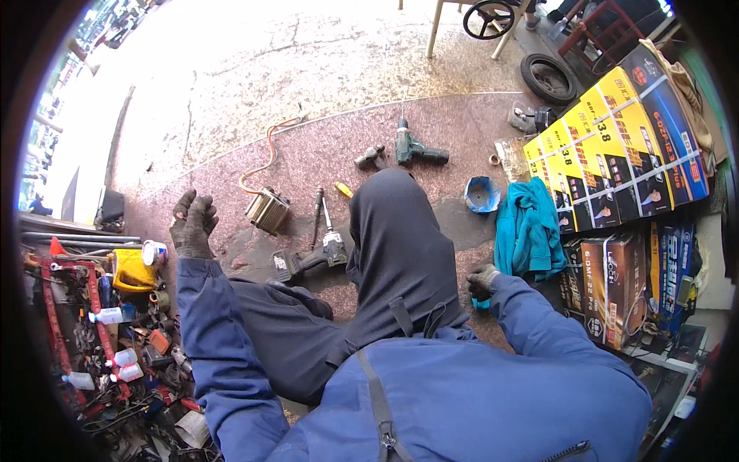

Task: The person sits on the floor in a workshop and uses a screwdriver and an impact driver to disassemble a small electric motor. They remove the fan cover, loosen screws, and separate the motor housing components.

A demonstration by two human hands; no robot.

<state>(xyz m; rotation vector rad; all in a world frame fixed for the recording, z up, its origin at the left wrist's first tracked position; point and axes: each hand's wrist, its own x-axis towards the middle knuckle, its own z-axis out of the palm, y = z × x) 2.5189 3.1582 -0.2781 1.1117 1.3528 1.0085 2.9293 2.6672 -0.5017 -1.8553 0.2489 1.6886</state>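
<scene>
My left hand (pixel 192 225), in a dirty dark glove, is raised at the left with its fingers loosely bent and apart, holding nothing visible. My right hand (pixel 482 282), gloved too, is curled closed beside the teal cloth (pixel 530 231); whatever its fingers hold is hidden. Between the hands, near my bent leg, lies a cordless impact wrench (pixel 312 258) with a long shaft on its nose. Beside it are a dark metal bar (pixel 316 217) and a yellow-handled screwdriver (pixel 343 189). A finned metal block (pixel 268 211) with an orange cord or hose (pixel 271 150) sits nearer my left hand.
Farther off lie a green cordless drill (pixel 419 148) and a small metal tool (pixel 369 158). A blue-lined bowl (pixel 483 195) stands near the cloth. Stacked battery boxes (pixel 616 146) rise at the right, with a tyre (pixel 549 78) beyond. Cluttered parts and bottles (pixel 123 358) fill the left.
</scene>
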